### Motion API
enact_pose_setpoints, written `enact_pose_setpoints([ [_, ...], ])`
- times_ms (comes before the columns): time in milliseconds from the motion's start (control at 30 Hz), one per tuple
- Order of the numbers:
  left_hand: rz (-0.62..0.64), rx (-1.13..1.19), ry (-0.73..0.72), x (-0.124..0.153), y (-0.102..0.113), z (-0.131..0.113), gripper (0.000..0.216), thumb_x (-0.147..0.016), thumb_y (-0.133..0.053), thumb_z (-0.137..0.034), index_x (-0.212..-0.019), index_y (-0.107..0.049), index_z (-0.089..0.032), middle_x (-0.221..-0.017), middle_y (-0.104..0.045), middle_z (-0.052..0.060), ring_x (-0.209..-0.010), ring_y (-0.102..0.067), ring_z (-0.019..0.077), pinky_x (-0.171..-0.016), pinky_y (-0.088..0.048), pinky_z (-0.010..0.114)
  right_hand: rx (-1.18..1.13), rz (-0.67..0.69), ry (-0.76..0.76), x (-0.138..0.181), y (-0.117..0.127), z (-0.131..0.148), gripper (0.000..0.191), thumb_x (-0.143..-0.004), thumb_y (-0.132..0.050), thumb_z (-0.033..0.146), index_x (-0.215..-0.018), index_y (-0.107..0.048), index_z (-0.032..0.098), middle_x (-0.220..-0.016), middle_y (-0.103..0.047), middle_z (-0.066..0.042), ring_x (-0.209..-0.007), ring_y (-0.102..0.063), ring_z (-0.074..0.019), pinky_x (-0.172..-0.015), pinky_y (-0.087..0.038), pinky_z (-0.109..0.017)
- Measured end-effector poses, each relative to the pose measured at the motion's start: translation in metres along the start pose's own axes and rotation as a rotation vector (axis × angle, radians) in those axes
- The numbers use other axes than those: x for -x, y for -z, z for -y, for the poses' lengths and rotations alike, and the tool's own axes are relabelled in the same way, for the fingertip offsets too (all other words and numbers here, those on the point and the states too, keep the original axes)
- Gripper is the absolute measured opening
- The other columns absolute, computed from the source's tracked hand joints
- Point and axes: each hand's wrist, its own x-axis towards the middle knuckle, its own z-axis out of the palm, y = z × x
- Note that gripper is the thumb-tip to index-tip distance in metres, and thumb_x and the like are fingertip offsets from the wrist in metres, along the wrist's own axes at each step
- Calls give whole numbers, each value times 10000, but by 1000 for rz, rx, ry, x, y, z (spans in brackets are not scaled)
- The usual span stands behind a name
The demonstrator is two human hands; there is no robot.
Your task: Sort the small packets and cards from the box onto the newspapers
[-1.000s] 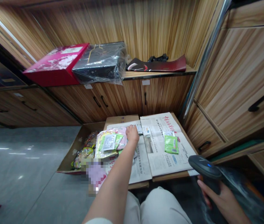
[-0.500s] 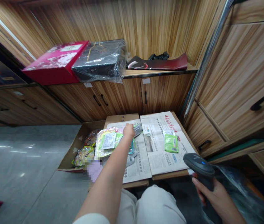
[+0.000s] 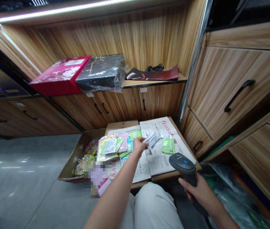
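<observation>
My left hand (image 3: 139,145) is closed on the edge of a silver-grey sachet (image 3: 152,140), which it holds above the newspaper (image 3: 157,165). In my right hand (image 3: 198,189) is a black barcode scanner (image 3: 184,165) with a small blue light; its head points to the left, toward the sachets. A green sachet (image 3: 168,146) lies on the newspaper just right of the held one. Left of my left hand, several green, pink and silver packets (image 3: 111,146) are piled together. The far side of the held sachet's contents is hidden.
An open cardboard box (image 3: 65,171) with wrapped goods stands at the left. Behind are wooden cabinets (image 3: 123,105), with a pink box (image 3: 60,76) and a black box in plastic (image 3: 101,71) on the shelf. Crumpled clear plastic (image 3: 235,194) lies at the lower right.
My left hand has moved right from the pile, bringing the silver-grey sachet toward the scanner. The scanner in my right hand has shifted left, nearer the sachets. The view has also shifted.
</observation>
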Motion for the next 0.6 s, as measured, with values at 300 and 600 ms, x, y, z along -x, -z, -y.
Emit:
enact_pose_setpoints([
  [300,44,34,70,-20,-25,12,185,-614,-709,22,-718,-644,-115,-639,-613,5,-558,-598,112,-617,-554,285,90,25,5,-5,12,1,336,-643,-738,434,-798,-577,184,-536,-556,64,-317,-456,-89,-333,-334,-224],
  [600,91,1,88,-25,-31,18,195,-623,-723,-20,-782,-665,-117,-730,-656,33,-663,-650,140,-679,-566,299,24,-9,-27,-3,11,5,314,-681,-741,439,-800,-614,178,-435,-505,85,-312,-442,-102,-344,-335,-229],
])
